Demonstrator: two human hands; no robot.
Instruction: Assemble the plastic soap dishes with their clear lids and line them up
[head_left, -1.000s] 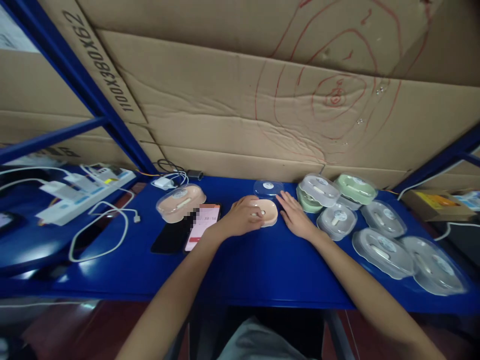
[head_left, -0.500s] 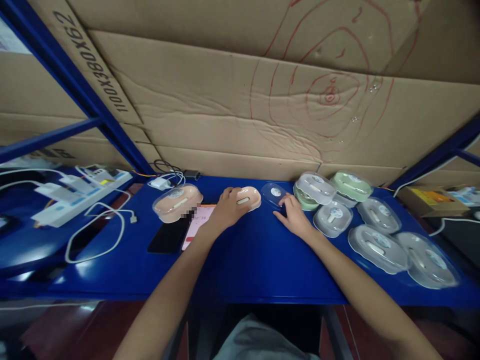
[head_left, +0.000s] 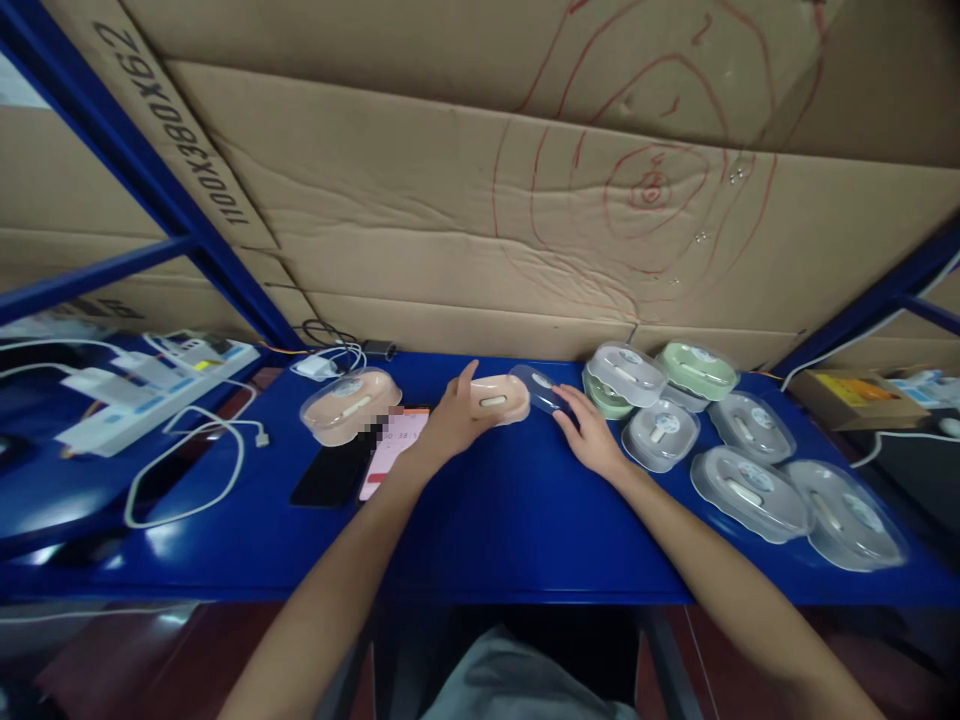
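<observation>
A shallow peach-coloured oval dish [head_left: 504,388], with a small pale bar in its middle, rests on the blue table. My left hand [head_left: 459,415] is closed around the dish's left end, one finger raised above the rim. To the right lies a clear plastic lid [head_left: 534,386] with a round pale sticker, its left edge meeting the dish's right end. My right hand [head_left: 589,430] has the lid's right edge at its thumb and fingertips. Left of my left hand stands a lidded peach box [head_left: 351,405] beside a phone [head_left: 391,450] with a lit screen.
Grey lidded boxes [head_left: 752,490] and green ones [head_left: 699,372] fill the right side, some stacked. A black flat object [head_left: 328,475] lies by the phone. At left are a white power strip [head_left: 157,398] and loose cable [head_left: 240,450]. A cardboard wall [head_left: 405,200] stands behind.
The clear lid has shifted left against the peach dish, following my right hand. My left hand's grip has moved toward the dish's left end, so more of the dish shows.
</observation>
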